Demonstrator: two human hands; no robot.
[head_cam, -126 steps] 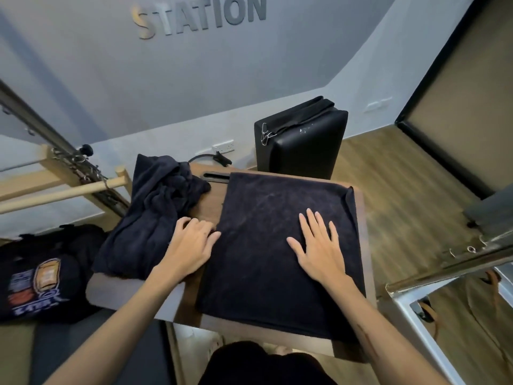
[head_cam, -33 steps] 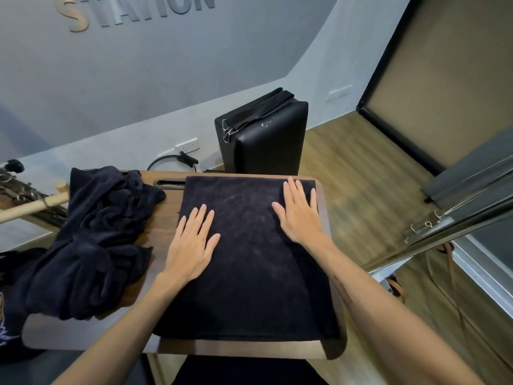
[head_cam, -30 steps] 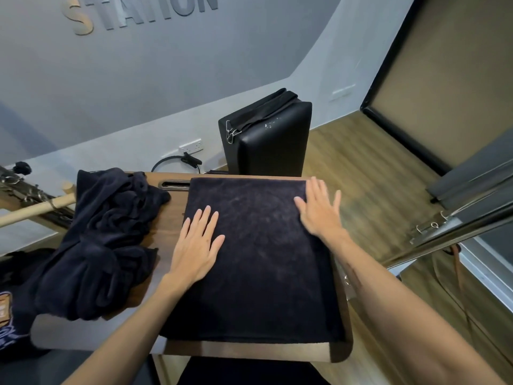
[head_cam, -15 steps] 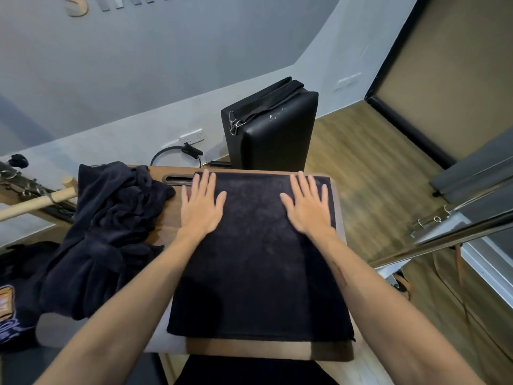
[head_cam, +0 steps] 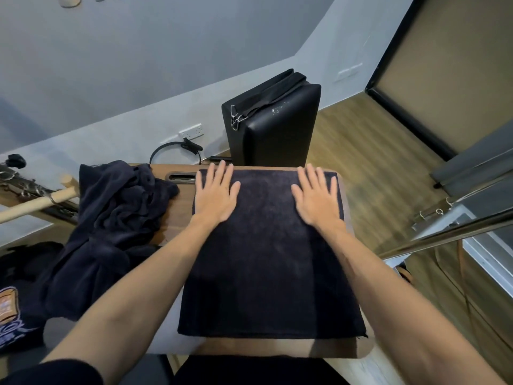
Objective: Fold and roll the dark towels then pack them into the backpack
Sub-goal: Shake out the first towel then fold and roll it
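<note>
A dark folded towel [head_cam: 269,262] lies flat on the small wooden table [head_cam: 177,215], reaching from its far edge to its near edge. My left hand [head_cam: 215,194] presses flat on the towel's far left corner, fingers straight. My right hand [head_cam: 316,198] presses flat on the far right corner, fingers spread. A heap of crumpled dark towels [head_cam: 108,229] sits on the table's left side and hangs over its edge. A dark backpack with a printed patch [head_cam: 14,309] lies low at the far left, partly cut off.
A black padded box with a strap [head_cam: 273,123] stands just behind the table. A wooden bar and metal frame [head_cam: 36,201] jut in from the left. A metal rail [head_cam: 444,232] crosses at the right. A wall socket with a cable [head_cam: 191,133] is behind.
Both hands have slid along the towel toward its far edge. They now press on its two far corners; the towel itself stays flat in place.
</note>
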